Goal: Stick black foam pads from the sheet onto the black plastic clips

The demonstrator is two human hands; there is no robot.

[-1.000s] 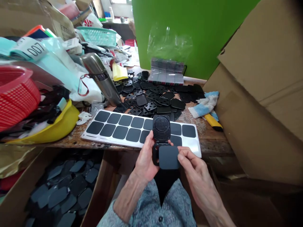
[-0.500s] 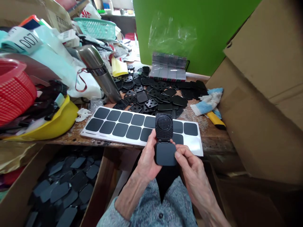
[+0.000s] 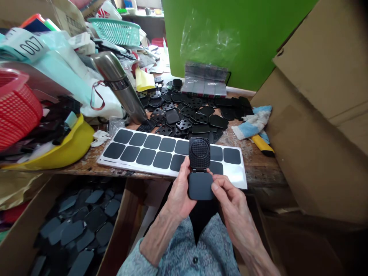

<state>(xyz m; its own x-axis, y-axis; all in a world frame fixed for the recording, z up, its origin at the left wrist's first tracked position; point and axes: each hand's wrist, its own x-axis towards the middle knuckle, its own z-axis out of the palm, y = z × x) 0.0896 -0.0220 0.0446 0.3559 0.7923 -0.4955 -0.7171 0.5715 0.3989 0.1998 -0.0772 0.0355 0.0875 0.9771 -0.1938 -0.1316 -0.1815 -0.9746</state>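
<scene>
An unfolded black hinged compact case [image 3: 200, 157] is held in front of my body. Its upper half has a textured inside with a round outline; the lower half carries a smooth dark grey rounded square. My left hand [image 3: 180, 191] is closed round the left side of the lower half. With thumb and forefinger, my right hand [image 3: 229, 195] pinches the right edge of that same half. Just beyond, a white sheet of dark rounded-square stickers [image 3: 243, 174] lies along the table's front edge, partly covered by the case. A bare white patch shows at the sheet's right end.
Black flat parts [image 3: 198, 115] are piled behind the sheet. A steel flask [image 3: 122, 88] leans at their left, near a yellow container [image 3: 66, 147] and a red basket [image 3: 17, 103]. At right lie a cloth [image 3: 255, 122] and a yellow-handled tool [image 3: 262, 145]. Below left, a cardboard box [image 3: 117, 214] holds dark pieces.
The view has shifted very slightly. Both hands keep the same hold on the compact case, with no other clear movement.
</scene>
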